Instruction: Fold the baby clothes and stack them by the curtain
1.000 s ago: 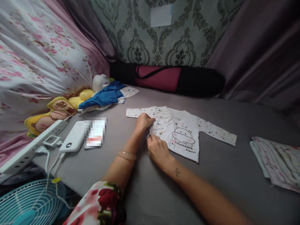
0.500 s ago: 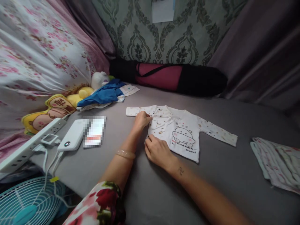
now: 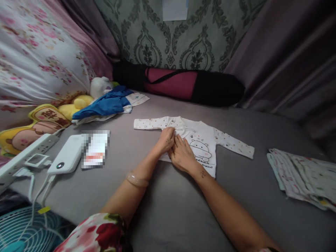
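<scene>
A white baby shirt (image 3: 207,136) is spread flat on the grey mattress (image 3: 170,210), sleeves outstretched. Both hands are set on its front, touching. The right hand (image 3: 182,155) is laid flat, fingers extended. The left hand (image 3: 166,138) is curled on the cloth, and whether any is pinched cannot be told.

Head-worn view, forward-down over hands (image 3: 174,148)

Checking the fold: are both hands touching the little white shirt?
Touching. The head view shows the left hand and right hand side by side on the white shirt, with no gap.
</scene>
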A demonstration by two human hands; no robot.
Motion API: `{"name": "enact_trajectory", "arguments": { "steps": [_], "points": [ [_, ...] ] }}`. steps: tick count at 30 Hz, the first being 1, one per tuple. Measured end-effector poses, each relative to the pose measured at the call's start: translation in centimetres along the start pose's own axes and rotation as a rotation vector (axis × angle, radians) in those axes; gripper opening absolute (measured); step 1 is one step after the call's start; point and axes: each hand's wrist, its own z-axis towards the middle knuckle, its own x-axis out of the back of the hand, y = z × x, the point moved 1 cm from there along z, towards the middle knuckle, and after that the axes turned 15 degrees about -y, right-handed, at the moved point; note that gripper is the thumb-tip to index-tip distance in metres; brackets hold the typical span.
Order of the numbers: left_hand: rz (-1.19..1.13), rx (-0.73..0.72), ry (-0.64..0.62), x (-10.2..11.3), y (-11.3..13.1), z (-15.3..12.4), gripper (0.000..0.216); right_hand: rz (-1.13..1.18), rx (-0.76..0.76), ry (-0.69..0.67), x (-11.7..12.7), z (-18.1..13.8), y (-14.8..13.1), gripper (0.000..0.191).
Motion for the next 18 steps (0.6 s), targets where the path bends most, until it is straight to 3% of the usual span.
{"name": "enact_trajectory", "arguments": {
  "steps": [8,12,15,18],
  "points": [
    [-0.076,0.066,-0.029,0.5,0.0,-0.3,0.039,0.096,0.004,0.054,0.2,-0.5,-0.3,0.054],
    [-0.119,0.054,-0.068,0.9,0.0,-0.3,0.048,0.283,0.160,0.090,0.6,-0.7,0.7,0.052],
    [-0.095,0.031,-0.128,1.2,-0.1,0.0,0.045,0.450,0.182,0.220,1.9,-1.5,3.8,0.043],
    [0.006,0.026,-0.114,1.0,0.0,0.4,0.036,0.505,-0.104,0.344,3.6,-4.3,9.7,0.035]
  ]
}}
